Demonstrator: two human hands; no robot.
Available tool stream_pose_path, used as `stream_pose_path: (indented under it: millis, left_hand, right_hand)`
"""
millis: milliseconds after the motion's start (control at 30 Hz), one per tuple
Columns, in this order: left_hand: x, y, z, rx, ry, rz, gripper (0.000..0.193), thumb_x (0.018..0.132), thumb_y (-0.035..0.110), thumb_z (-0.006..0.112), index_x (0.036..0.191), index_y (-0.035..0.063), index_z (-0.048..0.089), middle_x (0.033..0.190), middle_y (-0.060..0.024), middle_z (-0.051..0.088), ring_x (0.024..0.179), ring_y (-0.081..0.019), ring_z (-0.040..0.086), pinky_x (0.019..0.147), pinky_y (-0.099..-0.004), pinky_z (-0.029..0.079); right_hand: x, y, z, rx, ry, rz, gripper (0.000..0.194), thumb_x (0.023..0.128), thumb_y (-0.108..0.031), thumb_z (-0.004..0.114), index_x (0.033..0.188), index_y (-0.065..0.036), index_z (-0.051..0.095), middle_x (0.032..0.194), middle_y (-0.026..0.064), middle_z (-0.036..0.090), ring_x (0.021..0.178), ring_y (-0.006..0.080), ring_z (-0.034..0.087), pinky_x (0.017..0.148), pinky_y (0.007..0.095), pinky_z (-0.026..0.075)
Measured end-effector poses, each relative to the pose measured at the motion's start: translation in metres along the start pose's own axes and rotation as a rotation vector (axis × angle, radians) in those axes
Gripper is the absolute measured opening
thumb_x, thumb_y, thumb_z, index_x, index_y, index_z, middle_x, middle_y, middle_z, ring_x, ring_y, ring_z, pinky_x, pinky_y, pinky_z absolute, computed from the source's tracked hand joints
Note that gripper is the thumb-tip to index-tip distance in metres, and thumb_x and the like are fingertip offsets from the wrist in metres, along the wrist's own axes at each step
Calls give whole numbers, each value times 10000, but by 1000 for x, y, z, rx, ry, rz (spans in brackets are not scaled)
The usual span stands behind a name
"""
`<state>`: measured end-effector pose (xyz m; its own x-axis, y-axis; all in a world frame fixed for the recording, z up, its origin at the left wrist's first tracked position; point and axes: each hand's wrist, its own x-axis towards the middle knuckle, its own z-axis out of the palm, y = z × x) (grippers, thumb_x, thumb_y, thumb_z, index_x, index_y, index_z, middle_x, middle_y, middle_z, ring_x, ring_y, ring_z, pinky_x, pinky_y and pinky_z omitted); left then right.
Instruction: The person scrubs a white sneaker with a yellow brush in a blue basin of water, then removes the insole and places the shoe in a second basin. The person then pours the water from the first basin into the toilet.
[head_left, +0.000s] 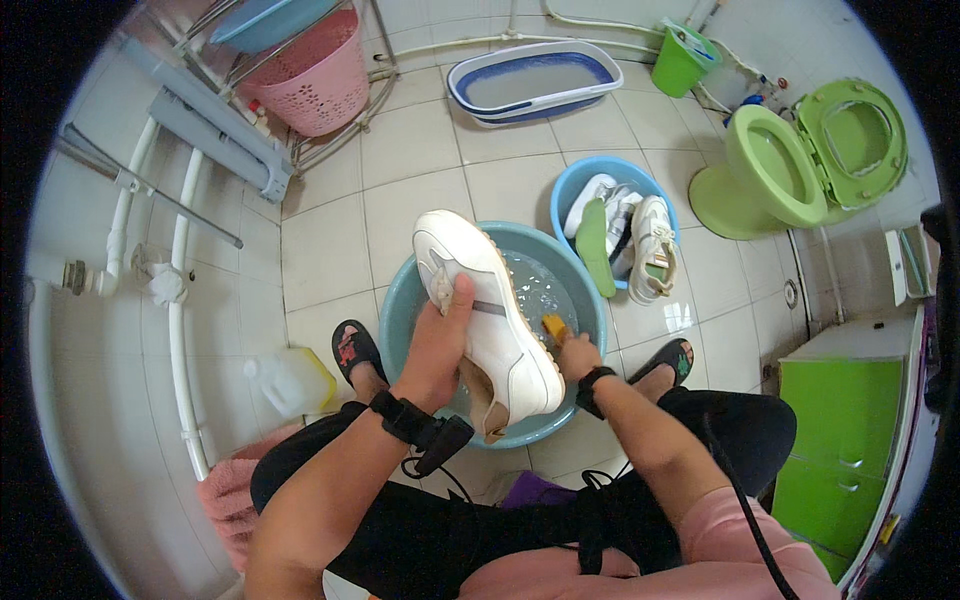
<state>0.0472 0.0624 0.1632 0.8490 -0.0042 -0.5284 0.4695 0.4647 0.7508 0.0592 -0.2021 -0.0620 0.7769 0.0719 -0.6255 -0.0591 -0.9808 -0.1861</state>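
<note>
A white sneaker (504, 322) is tilted on its side over a blue-green plastic basin (390, 315), its toe pointing away from me. My left hand (442, 337) grips it around the middle, thumb by the laces. Low in the basin, at its right side, my right hand (579, 355) holds a small yellow-orange object (555, 328), perhaps a brush; its bristles cannot be made out. Clear water (536, 281) lies in the basin. Behind it to the right, a smaller blue basin (559, 196) holds white shoes (590, 204), with a green insole (594, 247) and another sneaker (652, 251) at its rim.
A blue-and-white tub (536, 82) stands at the back, with a pink basket (319, 82) to its left. At right are a green toilet (776, 169), a green bucket (682, 64) and a green cabinet (840, 420). A plastic jug (289, 381) stands beside my left foot.
</note>
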Motion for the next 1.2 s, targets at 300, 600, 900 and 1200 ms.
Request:
stream_pose_path:
  millis: [300,600,900,1200]
  left_hand:
    - [1,13,0,189,30,157,685,1080,551,521,1481,-3,496,1340,-90,628,1178,-184,596,1017,-341,476]
    - [-3,-10,24,77,20,98,584,1085,441,566,1453,-11,531,1346,-113,644,1172,-188,623,996,-343,498]
    - [-13,-13,42,114,29,215,496,1088,302,591,1466,-5,494,1367,-109,635,1193,-204,623,1014,-364,498]
    - [-6,-10,42,209,-126,-27,483,1103,315,569,1473,16,484,1385,-92,617,1201,-169,606,1004,-349,509]
  right_hand:
    - [-39,-13,-25,520,112,-324,549,1052,-389,582,1558,-198,493,1101,313,713,1072,448,702,959,454,541]
    - [-195,-68,-182,506,388,-546,478,1069,-177,570,1544,-141,529,937,156,643,821,262,627,781,357,503]
    - [-198,-82,-204,461,351,-521,482,1060,-201,577,1540,-185,537,840,178,583,786,344,618,758,423,506]
    - [-125,-74,-224,924,473,-578,624,1083,-367,573,1582,-29,412,1116,95,700,926,194,647,828,345,516]
